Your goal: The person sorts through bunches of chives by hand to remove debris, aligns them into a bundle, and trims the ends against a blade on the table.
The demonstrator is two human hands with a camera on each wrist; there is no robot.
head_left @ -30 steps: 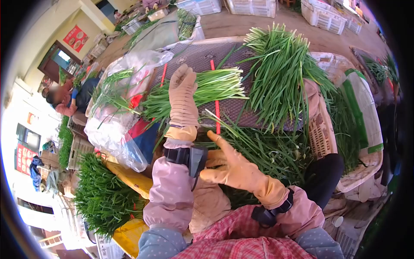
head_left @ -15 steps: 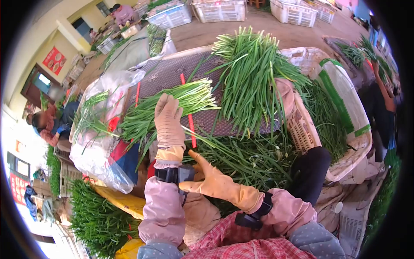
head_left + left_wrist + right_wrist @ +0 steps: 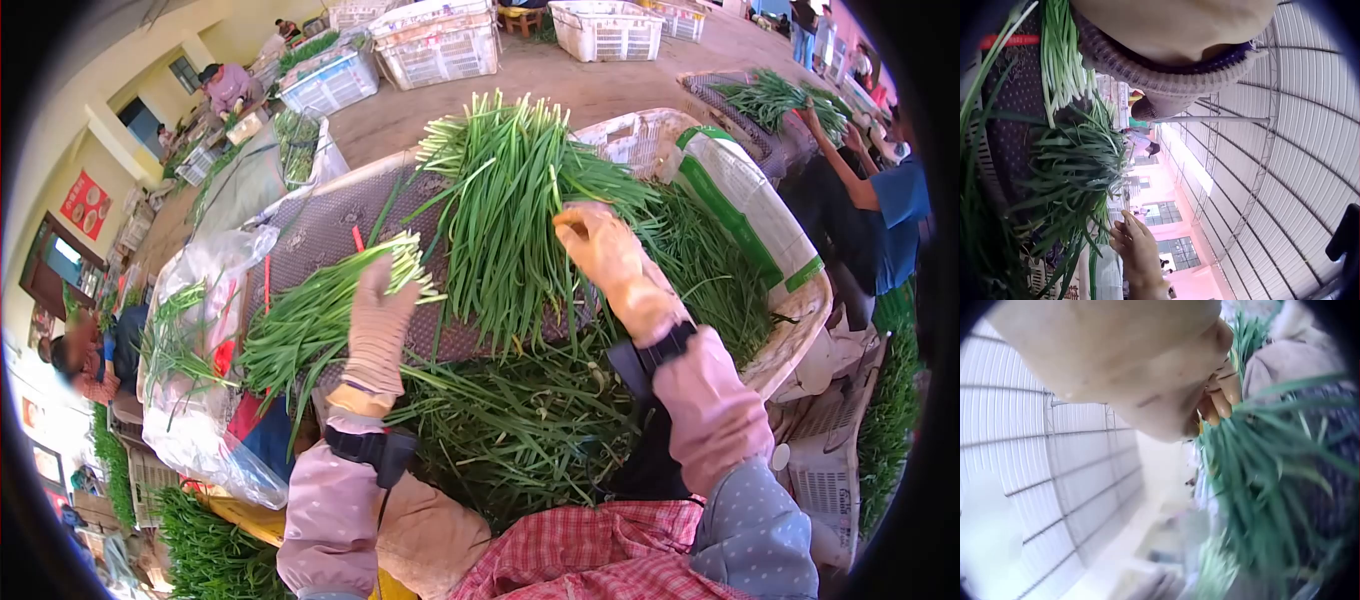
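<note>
In the head view my gloved left hand (image 3: 383, 308) lies over a small bunch of green chives (image 3: 300, 325), near its pale cut ends, fingers extended. The bunch rests on a patterned purple cloth (image 3: 315, 220) across two red strips (image 3: 357, 238). My right hand (image 3: 605, 255), in an orange-tan glove, is at the right side of a larger heap of chives (image 3: 505, 220), its fingers loosely bent. Its fingertips (image 3: 1225, 403) come right up to the leaves in the right wrist view. From the left wrist view, the same hand shows beside the heap with nothing visible in it.
Loose leaves (image 3: 510, 430) fill the space before my lap. To the right, more greens lie in a white crate (image 3: 815, 310) with a green-edged sack (image 3: 745, 205). Clear plastic (image 3: 215, 440) covers the left end. A person in blue (image 3: 900, 220) works at the right; white crates (image 3: 435, 45) stand behind.
My right hand has moved from near my left wrist, forward and right to the large heap. My left hand has come down over the small bunch's cut ends. The head view has turned rightward.
</note>
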